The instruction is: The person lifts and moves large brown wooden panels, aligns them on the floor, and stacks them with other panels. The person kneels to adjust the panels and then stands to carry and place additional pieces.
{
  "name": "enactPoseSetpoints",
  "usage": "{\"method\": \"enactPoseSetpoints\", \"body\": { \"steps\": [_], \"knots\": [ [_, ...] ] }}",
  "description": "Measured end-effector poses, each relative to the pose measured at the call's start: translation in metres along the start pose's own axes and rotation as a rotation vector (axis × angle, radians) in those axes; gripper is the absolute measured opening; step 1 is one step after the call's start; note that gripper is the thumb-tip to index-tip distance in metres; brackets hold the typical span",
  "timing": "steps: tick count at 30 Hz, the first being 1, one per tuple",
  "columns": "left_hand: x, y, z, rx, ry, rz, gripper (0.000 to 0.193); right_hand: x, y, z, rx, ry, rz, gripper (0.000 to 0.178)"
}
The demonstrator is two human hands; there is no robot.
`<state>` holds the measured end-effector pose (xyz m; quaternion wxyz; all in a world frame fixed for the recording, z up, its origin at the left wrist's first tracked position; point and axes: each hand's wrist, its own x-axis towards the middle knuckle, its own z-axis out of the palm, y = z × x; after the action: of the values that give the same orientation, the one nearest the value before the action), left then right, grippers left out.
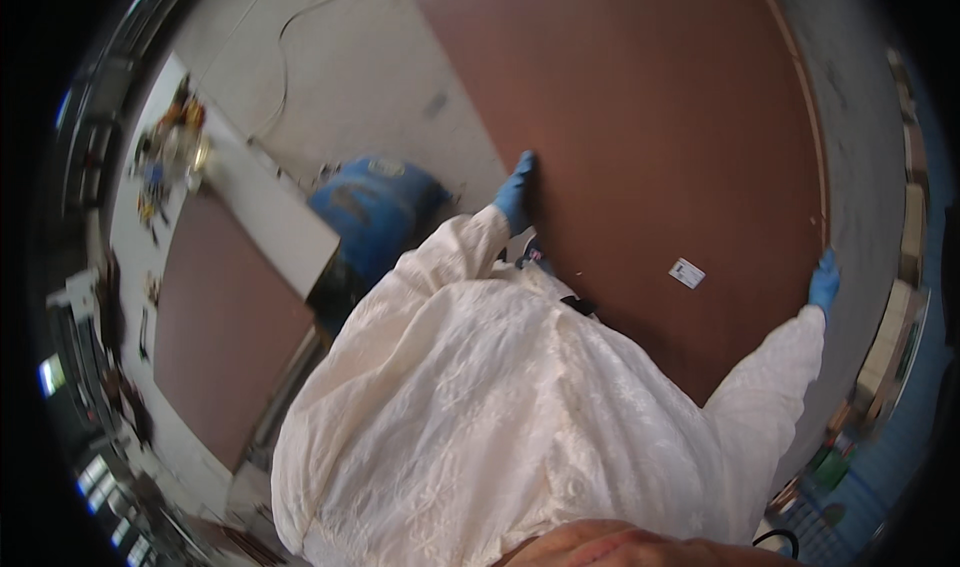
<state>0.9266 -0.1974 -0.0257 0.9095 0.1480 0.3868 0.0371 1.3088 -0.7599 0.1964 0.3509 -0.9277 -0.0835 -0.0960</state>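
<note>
A large reddish-brown panel (670,127) stretches out in front of me, with a small white label (687,272) on its near part. My left hand (515,195), in a blue glove, grips the panel's left edge; the fingers point away from me along it. At the right edge my right hand (824,283), also gloved in blue, is closed round the rim. The undersides of both hands are hidden by the panel.
A blue sack (375,207) lies on the grey floor (380,77) to the left. Beside it stands a white-topped table (255,202) bearing tools and a smaller brown panel (225,332). Boxes (885,342) line the far right. A cable (284,62) crosses the floor.
</note>
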Motion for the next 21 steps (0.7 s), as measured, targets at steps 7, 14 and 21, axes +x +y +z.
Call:
{"method": "enactPoseSetpoints", "body": {
  "steps": [7, 14, 21],
  "knots": [
    [0.016, 0.059, 0.037, -0.054, -0.208, 0.021, 0.083, 0.078, -0.123, 0.048, -0.421, -0.069, -0.072, 0.061],
    [0.017, 0.147, 0.077, -0.055, -0.185, -0.318, 0.110, 0.122, -0.239, 0.095, -0.541, -0.036, 0.021, 0.065],
    [0.083, 0.193, 0.111, 0.096, -0.112, -0.171, 0.105, 0.186, -0.251, 0.125, -0.616, -0.103, 0.172, 0.072]
  ]
}}
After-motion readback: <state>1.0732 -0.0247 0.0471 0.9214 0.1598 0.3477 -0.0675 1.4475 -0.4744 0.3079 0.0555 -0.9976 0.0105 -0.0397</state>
